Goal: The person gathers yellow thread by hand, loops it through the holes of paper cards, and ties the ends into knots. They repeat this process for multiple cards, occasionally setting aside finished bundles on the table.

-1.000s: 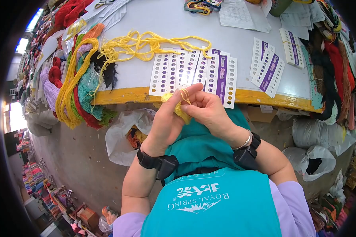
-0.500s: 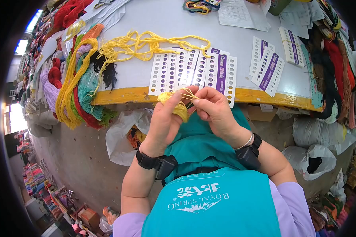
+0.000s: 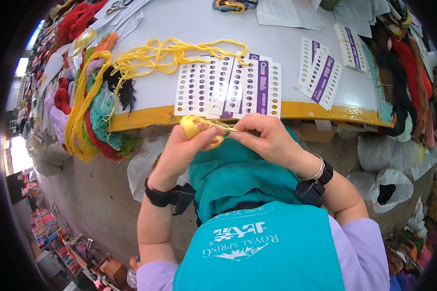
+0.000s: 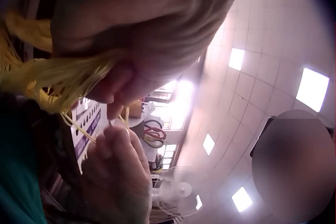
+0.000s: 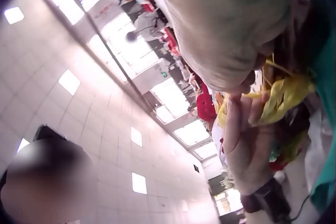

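In the head view, the left hand (image 3: 183, 148) grips a small yellow thread bundle (image 3: 190, 127) in front of the table's edge. The right hand (image 3: 269, 141) pinches a few strands drawn from that bundle between thumb and forefinger, and they run taut between both hands. The left wrist view has the looped bundle (image 4: 63, 79) hanging from the left hand's curled fingers. From the right wrist, the yellow bundle (image 5: 286, 98) shows beside the left hand (image 5: 249, 145). Just beyond the hands, punched white and purple cards (image 3: 235, 87) lie on the table.
Long loose yellow thread (image 3: 155, 56) crosses the table and touches the cards' upper end. Coloured skeins (image 3: 82, 106) drape over the left edge, dark and red ones (image 3: 405, 72) at the right. More cards (image 3: 325, 80) and papers (image 3: 281, 13) lie farther back. Plastic bags (image 3: 393, 186) stand below.
The hands have moved apart slightly, the left going left with the bundle, and the strands between them are stretched straighter. The head view has shifted a little, so the table appears moved left.
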Tool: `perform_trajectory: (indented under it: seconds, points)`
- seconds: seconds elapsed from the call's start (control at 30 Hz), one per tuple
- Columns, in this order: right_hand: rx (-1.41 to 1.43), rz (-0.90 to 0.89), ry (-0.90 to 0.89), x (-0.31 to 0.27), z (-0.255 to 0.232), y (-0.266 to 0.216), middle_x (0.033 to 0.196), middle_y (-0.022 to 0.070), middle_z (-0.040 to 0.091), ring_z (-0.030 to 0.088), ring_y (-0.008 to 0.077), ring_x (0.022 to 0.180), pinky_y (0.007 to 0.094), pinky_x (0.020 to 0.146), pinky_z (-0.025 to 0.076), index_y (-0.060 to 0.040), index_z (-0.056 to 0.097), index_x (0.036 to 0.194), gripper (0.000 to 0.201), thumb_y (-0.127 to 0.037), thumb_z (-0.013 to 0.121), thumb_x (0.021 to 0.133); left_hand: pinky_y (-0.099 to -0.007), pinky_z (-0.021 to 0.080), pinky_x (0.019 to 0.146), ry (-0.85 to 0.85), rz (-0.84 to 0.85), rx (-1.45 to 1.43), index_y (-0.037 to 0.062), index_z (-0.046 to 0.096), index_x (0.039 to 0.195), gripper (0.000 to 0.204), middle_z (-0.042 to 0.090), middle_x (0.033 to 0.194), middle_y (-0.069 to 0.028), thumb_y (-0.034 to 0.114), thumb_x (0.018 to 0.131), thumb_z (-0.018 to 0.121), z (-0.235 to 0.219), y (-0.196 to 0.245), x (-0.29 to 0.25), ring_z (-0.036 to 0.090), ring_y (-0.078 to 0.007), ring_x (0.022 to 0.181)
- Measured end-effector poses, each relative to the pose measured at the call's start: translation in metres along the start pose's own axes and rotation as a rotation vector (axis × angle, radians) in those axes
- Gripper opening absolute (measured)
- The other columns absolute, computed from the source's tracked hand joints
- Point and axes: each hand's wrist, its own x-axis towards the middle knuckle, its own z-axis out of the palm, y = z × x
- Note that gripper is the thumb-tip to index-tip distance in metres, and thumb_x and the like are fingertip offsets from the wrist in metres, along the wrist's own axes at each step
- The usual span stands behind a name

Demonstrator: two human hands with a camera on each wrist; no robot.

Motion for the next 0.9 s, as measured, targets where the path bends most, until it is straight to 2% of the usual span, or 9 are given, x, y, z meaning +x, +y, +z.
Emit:
perform_trajectory:
  seconds: [0.1,0.23,0.33,0.4,0.47,0.6,0.73,0.83,0.9]
  points:
    - [-0.129,-0.29,0.015,-0.008,-0.013,0.003,0.121,0.0092,0.062,0.047,0.0205,0.124,0.0398,0.107,0.036,-0.0035,0.066,0.086,0.009,-0.012,0.066,0.09,-0.022,0.045,0.062,0.029,0.032,-0.277,0.0035,0.064,0.101,0.025,0.051,0.072,0.0047,0.025,0.104,0.051,-0.025,-0.017,-0.009,0.044,-0.0047,0.06]
    - [0.87,-0.099,0.106,-0.03,-0.021,-0.003,0.108,0.0091,0.064,0.051,0.0247,0.12,0.0464,0.116,0.029,-0.0079,0.058,0.085,0.016,-0.014,0.051,0.098,-0.0201,0.031,0.044,0.093,-0.018,-0.97,0.0061,0.056,0.092,0.032,0.028,0.061,0.0061,0.03,0.108,0.042,-0.073,-0.02,-0.024,0.025,-0.0048,0.049]
    - [1.25,-0.162,0.065,-0.047,-0.053,0.011,0.08,0.0014,0.055,0.057,0.0186,0.09,0.0398,0.097,0.046,-0.0091,0.051,0.084,0.017,-0.014,0.047,0.1,-0.0214,0.021,0.04,0.244,0.037,-1.125,0.008,0.05,0.087,0.031,0.025,0.06,0.0052,0.027,0.109,0.039,-0.106,-0.026,-0.041,0.022,-0.0056,0.048]
    - [1.334,-0.128,0.136,-0.064,-0.086,0.015,0.065,-0.0042,0.036,0.042,0.0102,0.063,0.0264,0.062,0.043,-0.0107,0.045,0.08,0.021,-0.014,0.046,0.101,-0.0219,0.021,0.039,0.312,0.077,-1.11,0.0098,0.046,0.083,0.03,0.026,0.06,0.0052,0.025,0.108,0.039,-0.146,-0.043,-0.055,0.022,-0.006,0.047]
    - [1.099,-0.093,0.372,-0.089,-0.123,0.026,0.062,-0.0053,0.031,0.026,0.0064,0.054,0.023,0.046,0.023,-0.0115,0.045,0.079,0.022,-0.014,0.046,0.101,-0.0226,0.021,0.039,0.435,0.103,-1.054,0.0115,0.043,0.08,0.03,0.027,0.059,0.0053,0.023,0.108,0.04,-0.187,-0.054,-0.074,0.022,-0.0062,0.046]
    - [0.299,0.025,0.799,-0.159,-0.222,0.051,0.064,-0.0064,0.038,0.032,0.0035,0.052,0.0208,0.041,0.021,-0.0118,0.049,0.08,0.022,-0.015,0.05,0.101,-0.0243,0.019,0.037,0.726,0.115,-0.879,0.0137,0.042,0.077,0.028,0.027,0.058,0.0057,0.021,0.105,0.044,-0.287,-0.078,-0.123,0.021,-0.0065,0.045]
    - [-0.576,0.042,1.043,-0.246,-0.349,0.085,0.066,-0.0062,0.04,0.035,0.0038,0.059,0.0226,0.052,0.03,-0.0077,0.056,0.083,0.024,-0.022,0.052,0.103,-0.024,0.02,0.037,1.346,0.219,-0.4,0.012,0.045,0.079,0.027,0.027,0.058,0.0057,0.024,0.102,0.05,-0.301,-0.068,-0.143,0.023,-0.0061,0.045]
    - [-0.962,0.077,1.059,-0.234,-0.328,0.038,0.069,-0.0041,0.045,0.04,0.0046,0.064,0.0239,0.056,0.033,-0.0048,0.06,0.09,0.023,-0.022,0.052,0.103,-0.0233,0.02,0.038,1.302,0.258,-0.376,0.0098,0.048,0.081,0.028,0.029,0.058,0.0054,0.026,0.104,0.049,-0.259,-0.044,-0.122,0.023,-0.0057,0.045]
    - [-0.894,0.004,1.025,-0.2,-0.305,0.025,0.07,-0.0031,0.047,0.043,0.0045,0.065,0.0232,0.057,0.034,-0.0039,0.061,0.089,0.022,-0.02,0.054,0.101,-0.023,0.019,0.039,0.653,0.297,-0.683,0.0082,0.053,0.09,0.026,0.028,0.058,0.0055,0.027,0.106,0.047,-0.242,-0.054,-0.1,0.022,-0.0052,0.045]
